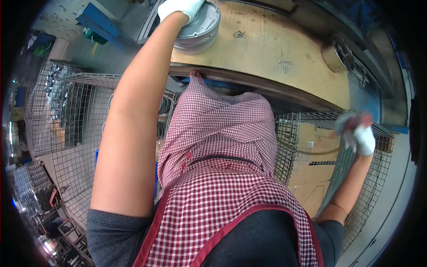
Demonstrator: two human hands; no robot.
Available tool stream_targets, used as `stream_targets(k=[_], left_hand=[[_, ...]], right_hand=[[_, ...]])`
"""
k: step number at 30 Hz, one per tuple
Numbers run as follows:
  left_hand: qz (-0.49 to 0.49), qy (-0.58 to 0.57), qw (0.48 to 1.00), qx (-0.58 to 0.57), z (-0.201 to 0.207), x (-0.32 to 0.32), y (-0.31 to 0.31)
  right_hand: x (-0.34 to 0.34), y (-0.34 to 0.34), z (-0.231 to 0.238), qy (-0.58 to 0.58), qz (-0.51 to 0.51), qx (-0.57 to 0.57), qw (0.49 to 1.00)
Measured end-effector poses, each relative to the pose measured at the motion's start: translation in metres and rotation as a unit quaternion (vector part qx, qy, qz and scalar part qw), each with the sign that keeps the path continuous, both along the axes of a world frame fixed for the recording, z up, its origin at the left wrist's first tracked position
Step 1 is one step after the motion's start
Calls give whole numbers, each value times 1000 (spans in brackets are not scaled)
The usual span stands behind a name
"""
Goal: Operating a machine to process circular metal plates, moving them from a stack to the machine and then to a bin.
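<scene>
My left hand (181,8), in a white glove, reaches to the top edge of the view and rests on a round silver metal drum-shaped part (199,33) with a ridged side. That part sits at the left end of a wooden bench top. The fingers of this hand are mostly hidden or cut off by the frame. Far out to the right, my right hand (365,140) is also gloved and closed around a red and grey object (354,124). Motion smears the object, so its kind is unclear. A thin hose (318,153) curves close to it.
The bench top (275,49) carries a brass-coloured cylinder (334,57) at its right end. Wire baskets flank me: one at left (73,169), another at right (289,155) with cardboard (307,178). Beyond the left one, a wire cage (46,109) contains metal parts.
</scene>
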State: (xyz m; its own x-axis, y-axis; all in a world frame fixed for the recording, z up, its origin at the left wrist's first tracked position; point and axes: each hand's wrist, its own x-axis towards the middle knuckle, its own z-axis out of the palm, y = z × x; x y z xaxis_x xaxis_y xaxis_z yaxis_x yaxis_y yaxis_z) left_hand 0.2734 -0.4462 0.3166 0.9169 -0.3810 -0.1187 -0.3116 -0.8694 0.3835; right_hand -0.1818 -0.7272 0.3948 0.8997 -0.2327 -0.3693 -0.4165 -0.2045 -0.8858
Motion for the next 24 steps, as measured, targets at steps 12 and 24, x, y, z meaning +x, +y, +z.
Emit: stream_targets(k=[12,24], left_hand=[[-10,-141,990,-24,3,-24,11],[16,-206,977,-61,-2,-23,13]], right_hand=[[41,72,-3,186,365,-170,896],[75,93,-10,128,418,-216,873]])
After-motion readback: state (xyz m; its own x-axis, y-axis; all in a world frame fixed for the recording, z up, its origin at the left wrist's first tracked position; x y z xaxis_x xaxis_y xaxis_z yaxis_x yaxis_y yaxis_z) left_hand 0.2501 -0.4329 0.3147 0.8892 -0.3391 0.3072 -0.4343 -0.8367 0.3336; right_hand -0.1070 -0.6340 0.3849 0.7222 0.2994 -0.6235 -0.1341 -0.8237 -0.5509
